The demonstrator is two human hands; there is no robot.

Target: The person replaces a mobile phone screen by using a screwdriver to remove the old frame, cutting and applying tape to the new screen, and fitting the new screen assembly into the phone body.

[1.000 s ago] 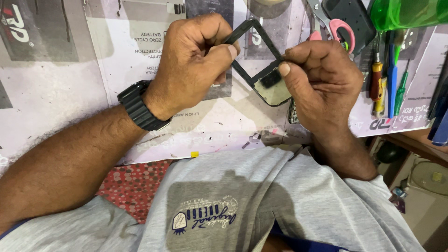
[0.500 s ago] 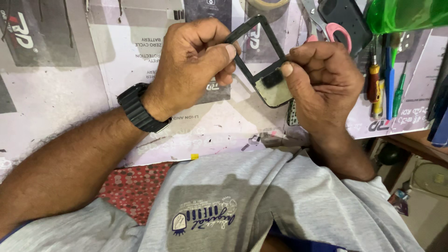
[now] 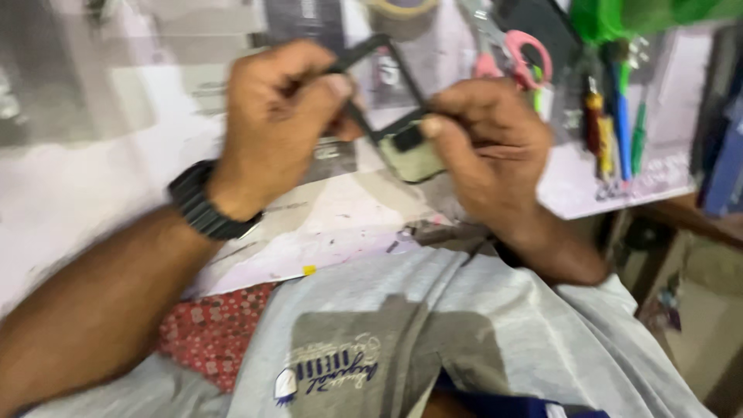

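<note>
Both my hands hold a thin black rectangular frame (image 3: 379, 58) with a pale plate at its lower corner, above a paper-covered work surface (image 3: 340, 217). My left hand (image 3: 282, 124), with a black watch on the wrist, pinches the frame's upper left side between thumb and fingers. Gripping the lower right corner is my right hand (image 3: 484, 147), its thumb pressed on the pale plate (image 3: 410, 155). The picture is blurred by motion.
Pink-handled scissors (image 3: 515, 50) lie at the back right. Several screwdrivers (image 3: 615, 124) with coloured handles lie to the right, under a green plastic bag (image 3: 650, 15). A roll of tape (image 3: 402, 11) sits at the top. My grey shirt fills the foreground.
The view has shifted and blurred. Both hands and the frame sit slightly lower and to the left in the picture. The grip on the frame is unchanged.
</note>
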